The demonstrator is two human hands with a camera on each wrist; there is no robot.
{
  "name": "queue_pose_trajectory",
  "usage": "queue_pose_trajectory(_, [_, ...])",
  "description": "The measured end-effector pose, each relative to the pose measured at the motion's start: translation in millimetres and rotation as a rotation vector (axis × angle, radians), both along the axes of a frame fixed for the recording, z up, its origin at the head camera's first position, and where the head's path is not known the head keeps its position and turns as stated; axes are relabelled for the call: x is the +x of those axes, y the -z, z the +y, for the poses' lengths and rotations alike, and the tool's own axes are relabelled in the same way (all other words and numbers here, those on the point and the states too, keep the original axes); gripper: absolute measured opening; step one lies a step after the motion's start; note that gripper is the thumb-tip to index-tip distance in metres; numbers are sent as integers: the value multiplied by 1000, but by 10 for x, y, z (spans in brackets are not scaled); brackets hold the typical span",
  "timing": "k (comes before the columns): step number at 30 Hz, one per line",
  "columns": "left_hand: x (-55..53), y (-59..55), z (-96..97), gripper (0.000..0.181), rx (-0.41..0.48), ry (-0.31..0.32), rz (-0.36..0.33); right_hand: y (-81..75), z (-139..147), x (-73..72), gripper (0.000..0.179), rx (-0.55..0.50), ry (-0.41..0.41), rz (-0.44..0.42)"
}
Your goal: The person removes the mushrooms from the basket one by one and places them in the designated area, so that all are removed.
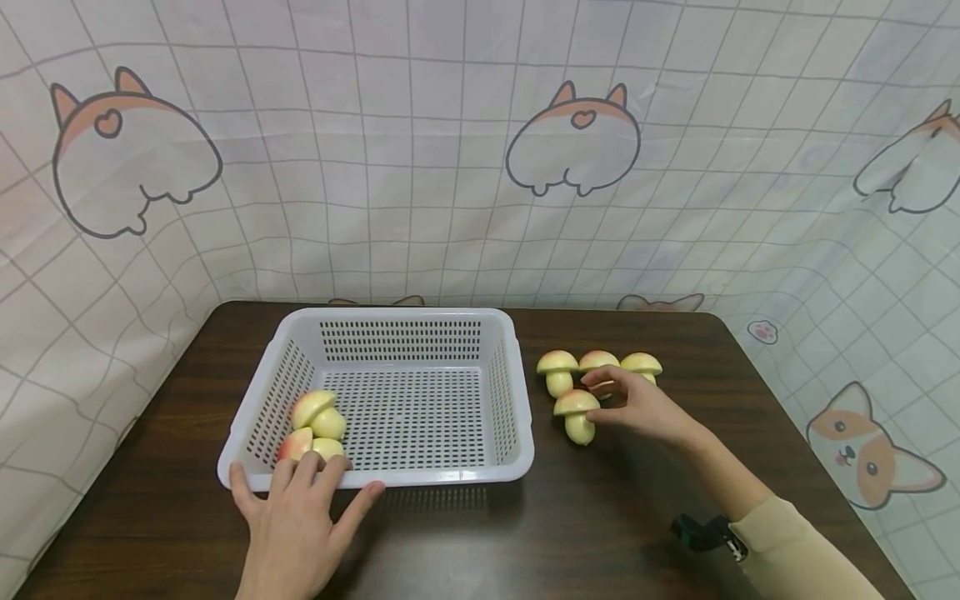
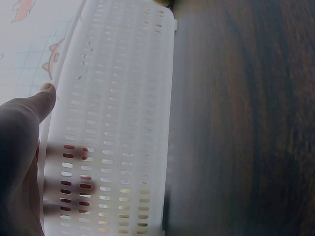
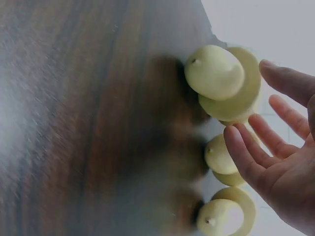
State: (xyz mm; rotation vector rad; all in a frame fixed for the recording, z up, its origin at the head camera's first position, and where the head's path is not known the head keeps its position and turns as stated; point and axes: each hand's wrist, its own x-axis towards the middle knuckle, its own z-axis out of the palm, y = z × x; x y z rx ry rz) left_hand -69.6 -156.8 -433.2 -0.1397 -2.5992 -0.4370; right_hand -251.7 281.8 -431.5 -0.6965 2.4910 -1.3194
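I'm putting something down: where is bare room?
Free: brown wooden table before the white perforated plastic basket, between left hand and beige sleeve; the basket's right half. Crowded: its near left corner, the four yellow-red mushroom shapes by the right hand.

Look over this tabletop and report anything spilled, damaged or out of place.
Nothing stands out. The white basket sits upright and looks whole; two mushroom-shaped pieces lie at its left end, and four more pieces are grouped on the dark table to its right. No spill or breakage shows.
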Motion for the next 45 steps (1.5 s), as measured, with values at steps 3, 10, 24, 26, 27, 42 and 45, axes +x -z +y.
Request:
queue_pose_trajectory(3, [3, 3, 1, 47, 1, -3, -12, -64, 34, -16, 54, 30, 0, -1])
queue_pose_trajectory(10, [10, 15, 9, 48, -1, 0, -11, -235, 66, -78, 51, 79, 1, 22])
queue_pose_trajectory(24, [2, -6, -1, 47, -1, 2, 12, -686, -172, -201, 43, 118, -71, 92])
queue_pose_trajectory(26, [-2, -14, 0, 47, -3, 1, 8, -744, -237, -223, 43, 108, -83, 87])
queue_pose_trajectory(27, [-4, -18, 0, 47, -4, 1, 6, -771, -271, -235, 43, 105, -92, 88])
queue_pose_trajectory(42, [-5, -48, 3, 47, -5, -8, -33, -1080, -866, -350, 42, 135, -243, 142])
queue_pose_trajectory(45, [-6, -49, 5, 48, -5, -8, -37, -1109, -999, -393, 42, 138, -267, 138])
